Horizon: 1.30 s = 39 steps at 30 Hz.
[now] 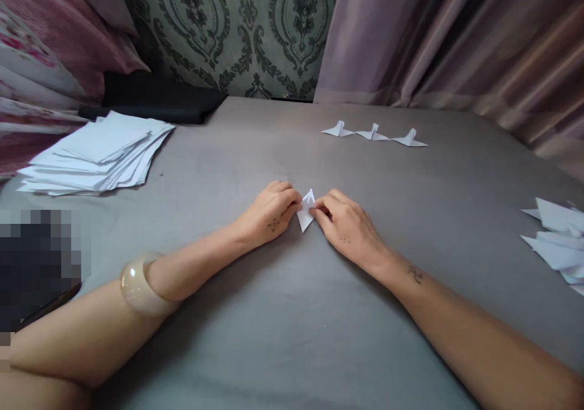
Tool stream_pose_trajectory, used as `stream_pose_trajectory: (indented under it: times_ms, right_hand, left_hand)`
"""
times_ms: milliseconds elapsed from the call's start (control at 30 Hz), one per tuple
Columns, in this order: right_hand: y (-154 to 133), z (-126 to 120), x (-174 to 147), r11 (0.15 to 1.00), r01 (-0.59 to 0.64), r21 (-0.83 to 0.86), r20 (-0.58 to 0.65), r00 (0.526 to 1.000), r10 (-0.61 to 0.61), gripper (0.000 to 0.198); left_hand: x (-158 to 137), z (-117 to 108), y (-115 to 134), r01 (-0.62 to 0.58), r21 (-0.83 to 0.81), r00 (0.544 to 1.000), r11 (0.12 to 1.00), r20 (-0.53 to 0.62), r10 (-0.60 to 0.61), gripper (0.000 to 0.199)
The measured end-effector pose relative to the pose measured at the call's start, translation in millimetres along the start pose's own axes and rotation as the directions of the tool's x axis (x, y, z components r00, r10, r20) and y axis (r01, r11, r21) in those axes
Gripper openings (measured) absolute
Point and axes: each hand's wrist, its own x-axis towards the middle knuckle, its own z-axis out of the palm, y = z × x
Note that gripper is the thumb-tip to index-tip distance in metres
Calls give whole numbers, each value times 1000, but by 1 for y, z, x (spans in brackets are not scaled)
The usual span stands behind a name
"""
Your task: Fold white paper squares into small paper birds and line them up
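Observation:
A small folded piece of white paper [305, 215], roughly diamond-shaped with a pointed top, is held between both hands over the grey cloth surface [292, 312]. My left hand [276, 209] pinches its left edge, with a pale bangle [143, 285] further up that arm. On the opposite edge, the thumb and fingers of my right hand [344, 221] are closed on the same paper. The fingertips cover parts of both sides of the fold.
A stack of white paper sheets [100, 154] lies at the left, before a black cloth [159, 97]. Three folded paper birds [374, 133] stand in a row at the back right. More folded white papers [559, 236] are heaped at the right edge. Curtains [387, 33] hang behind.

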Motion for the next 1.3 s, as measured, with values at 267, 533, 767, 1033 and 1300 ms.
stream_pose_trajectory:
  times_ms: [267,533,767,1033,1300]
  right_hand:
    - [-3,-2,4,997,-67,-36,45,997,69,15]
    - [3,-8,6,953,-125,274,78,991,107,13]
    - [17,-13,6,638,-271,721,71,944,321,26]
    - [16,-8,5,767,-181,616,5,974,226,26]
    - [10,-5,-1,942,-31,334,-30,999,43,11]
  left_hand:
    - [3,-3,-1,-49,11,994,999,99,48,18]
    - [1,-9,-2,67,-120,992,991,112,-53,11]
    - [-3,-17,4,130,-143,985,981,133,-111,23]
    - [-1,-18,3,260,-203,965,944,103,-243,34]
    - [-1,-15,-4,443,-438,870,782,1,-493,23]
